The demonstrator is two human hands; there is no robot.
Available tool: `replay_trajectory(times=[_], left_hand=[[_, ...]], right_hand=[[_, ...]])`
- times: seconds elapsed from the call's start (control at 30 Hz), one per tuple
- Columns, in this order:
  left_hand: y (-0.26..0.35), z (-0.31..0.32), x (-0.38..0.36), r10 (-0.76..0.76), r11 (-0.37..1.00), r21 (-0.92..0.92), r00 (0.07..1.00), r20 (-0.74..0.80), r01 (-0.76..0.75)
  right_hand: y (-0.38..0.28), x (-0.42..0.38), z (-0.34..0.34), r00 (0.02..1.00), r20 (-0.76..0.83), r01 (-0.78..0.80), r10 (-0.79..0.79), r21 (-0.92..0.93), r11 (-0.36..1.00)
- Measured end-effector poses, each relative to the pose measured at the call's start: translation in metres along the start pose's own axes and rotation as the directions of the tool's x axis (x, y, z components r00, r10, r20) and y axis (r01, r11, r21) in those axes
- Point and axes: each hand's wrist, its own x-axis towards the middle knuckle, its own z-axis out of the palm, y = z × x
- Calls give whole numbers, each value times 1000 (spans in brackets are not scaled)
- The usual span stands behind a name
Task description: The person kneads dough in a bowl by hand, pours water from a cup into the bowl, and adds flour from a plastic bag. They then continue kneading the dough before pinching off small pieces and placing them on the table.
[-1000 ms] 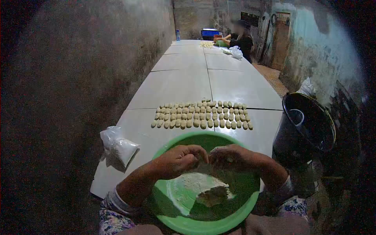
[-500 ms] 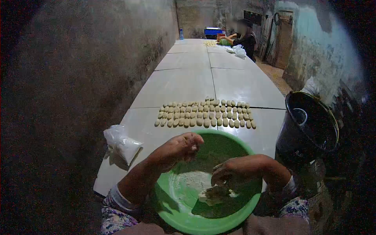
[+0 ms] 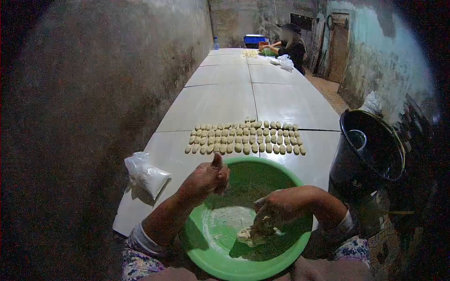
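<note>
A large green basin (image 3: 248,269) stands at the near end of the white table, with pale flour and a lump of dough (image 3: 251,236) in it. My right hand (image 3: 276,208) is down inside the basin, its fingers curled on the dough. Above the basin's left rim, my left hand (image 3: 207,178) is raised with its thumb up and its fingers curled in; whether anything is in them is hidden. Beyond the basin lie several rows of small oval dough pieces (image 3: 238,139).
On the left of the table (image 3: 206,100) sits a plastic bag of white powder (image 3: 149,177). A black bucket (image 3: 349,161) stands to the right. At the far end, a person (image 3: 294,47) works near a blue crate (image 3: 253,40) and white bags (image 3: 285,62).
My left hand has moved slightly left and down, and its thumb now points up. My right hand has shifted a little at the dough.
</note>
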Motion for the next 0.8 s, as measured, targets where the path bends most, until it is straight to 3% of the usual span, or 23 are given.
replay_trajectory(times=[0.1, 0.13, 0.17, 0.23, 0.27, 0.3, 0.37, 0.4, 0.43, 0.5, 0.53, 0.57, 0.6, 0.63, 0.67, 0.7, 0.73, 0.77, 0.8], left_hand=[[3, 15, -1, 24, 989, 145, 998, 58, -33], [10, 26, -3, -40, 998, 43, 998, -49, 42], [12, 26, -1, -23, 999, 48, 999, -44, 25], [1, 17, 3, 68, 966, 257, 983, -169, -23], [-10, 8, 2, 41, 999, -5, 995, -87, -41], [-4, 16, -6, 49, 999, -2, 994, -98, -49], [10, 36, -19, -20, 999, -34, 994, -108, 16], [17, 34, -26, 10, 994, -109, 1000, 0, -10], [19, 42, -31, 13, 994, -104, 1000, 0, -13], [23, 70, -41, 53, 977, -197, 989, -136, -79], [22, 78, -48, 97, 982, -162, 995, 9, -94], [4, 90, -44, 111, 964, -237, 993, -41, -117], [3, 106, -41, 108, 965, -237, 994, -31, -113], [5, 121, -37, 275, 901, -326, 958, -77, -285], [7, 130, -35, 428, 799, -403, 893, -140, -446], [9, 133, -35, 430, 798, -406, 893, -135, -446], [10, 135, -34, 406, 765, -427, 875, -263, -483], [12, 137, -34, 373, 731, -438, 844, -386, -524], [7, 146, -42, 381, 748, -428, 856, -348, -507]], right_hand=[[18, 4, 7, 999, -44, 10, -9, 30, 1000], [18, 5, 7, 1000, -23, 18, -16, 81, 997], [18, 3, 6, 1000, -28, 9, -8, 66, 998], [16, 1, 7, 975, -194, 132, -109, 110, 985], [14, -1, 5, 955, -235, 197, -178, 58, 979], [4, -6, 4, 956, -226, 202, -186, 49, 978], [-20, -17, 6, 869, -487, 136, -88, 64, 989], [-27, -16, 6, 757, -639, 102, -139, -95, 990], [-36, -19, 7, 632, -753, 173, -182, -92, 981], [-62, -15, 6, 299, -942, 90, -150, -129, 988], [-77, -5, 8, 178, -972, 115, -156, -137, 984], [-90, 7, 11, 55, -986, 137, -157, -148, 979], [-96, 22, 15, 1, -917, 4, -398, -398, 917], [-103, 41, 22, -12, -950, -137, -311, -306, 942], [-104, 50, 32, 20, -948, 55, -317, -316, 947], [-106, 55, 40, 50, -942, 244, -331, -310, 919], [-120, 51, 46, 48, -942, 240, -331, -311, 920], [-135, 44, 53, 132, -979, 246, -155, -119, 962], [-146, 40, 57, 217, -976, 236, 25, 77, 969]])
